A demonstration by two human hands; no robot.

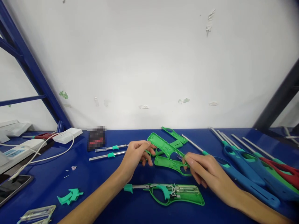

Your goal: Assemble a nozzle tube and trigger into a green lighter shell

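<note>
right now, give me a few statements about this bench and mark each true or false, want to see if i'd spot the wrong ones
1. The right hand holds a green shell half. True.
2. The left hand wears a glove. False: it is bare.
3. An opened green lighter lies on the blue table with inner parts exposed. True.
4. The blue lighters lie to the left of both hands. False: they lie on the right side.
5. Loose teal pieces lie to the left of the opened green lighter. True.
6. The phone rests on top of the blue lighters. False: it lies far off at the left edge of the view.
</note>
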